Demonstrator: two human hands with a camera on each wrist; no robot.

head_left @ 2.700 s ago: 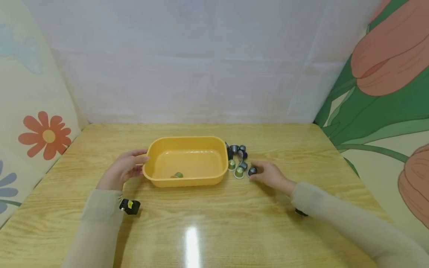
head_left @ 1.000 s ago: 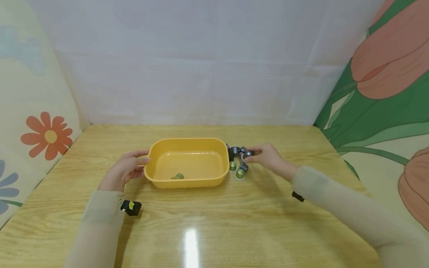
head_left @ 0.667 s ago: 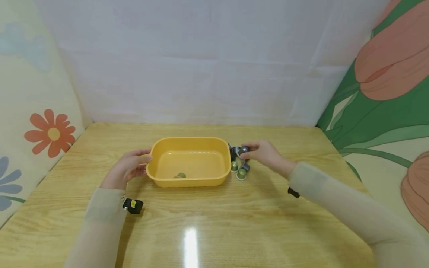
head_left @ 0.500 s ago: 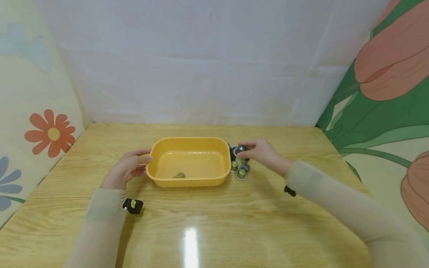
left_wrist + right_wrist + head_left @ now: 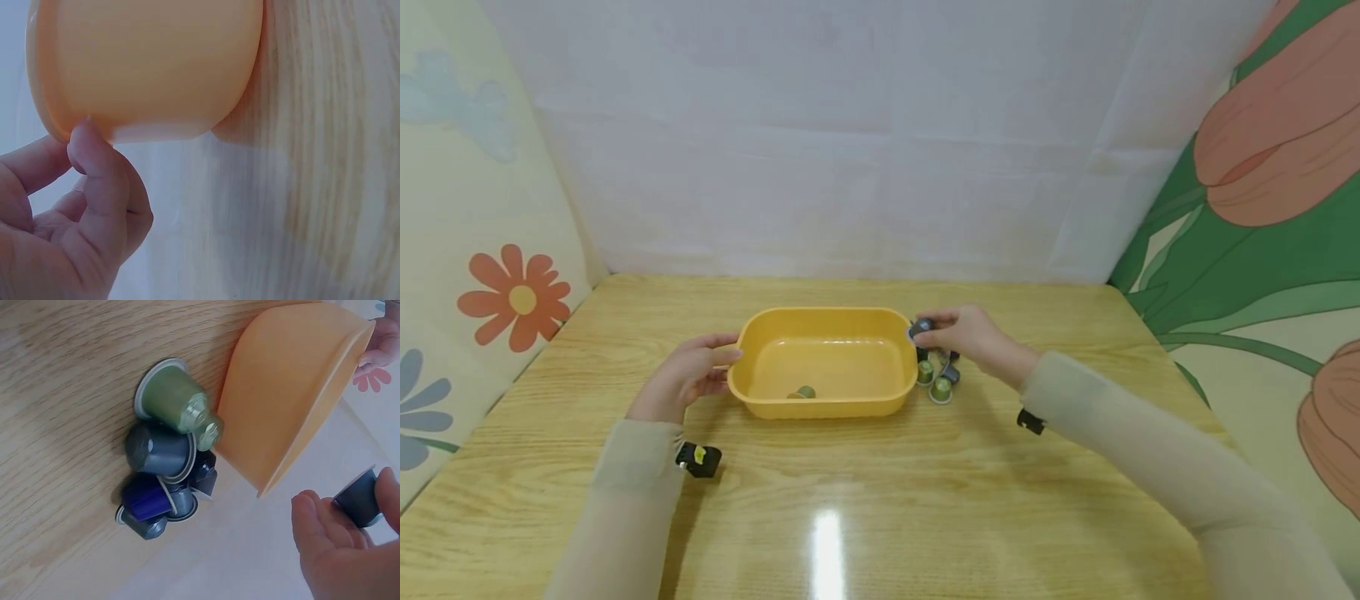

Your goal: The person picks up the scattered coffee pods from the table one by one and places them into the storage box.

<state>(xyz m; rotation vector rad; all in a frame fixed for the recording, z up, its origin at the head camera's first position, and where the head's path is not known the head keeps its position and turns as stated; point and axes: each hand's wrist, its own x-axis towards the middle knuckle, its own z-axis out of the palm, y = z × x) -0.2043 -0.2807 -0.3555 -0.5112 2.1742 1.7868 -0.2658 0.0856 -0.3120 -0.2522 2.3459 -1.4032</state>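
Note:
My right hand (image 5: pixel 977 340) pinches a dark blue-grey coffee capsule (image 5: pixel 360 499) between thumb and fingers, raised at the right rim of a yellow plastic tub (image 5: pixel 820 409). At the tub's left end, my left hand (image 5: pixel 679 379) grips the rim; the left wrist view shows its curled fingers (image 5: pixel 100 187) against the wall. One green coffee capsule (image 5: pixel 806 392) lies inside the tub, partly hidden by the front wall. Below my right hand, several capsules are clustered beside the tub: green ones (image 5: pixel 169 397), a grey one (image 5: pixel 156 449) and a purple one (image 5: pixel 149 497).
The tub stands on a light wooden table (image 5: pixel 880 492). A white sheet (image 5: pixel 850 150) hangs behind it, and flower-printed panels (image 5: pixel 1255 250) flank both sides. Each wrist wears a small black camera (image 5: pixel 698 460).
My right hand has picked up a dark capsule from near the pile's right edge and carried it up and left to the tub's right rim. The left hand stays on the tub.

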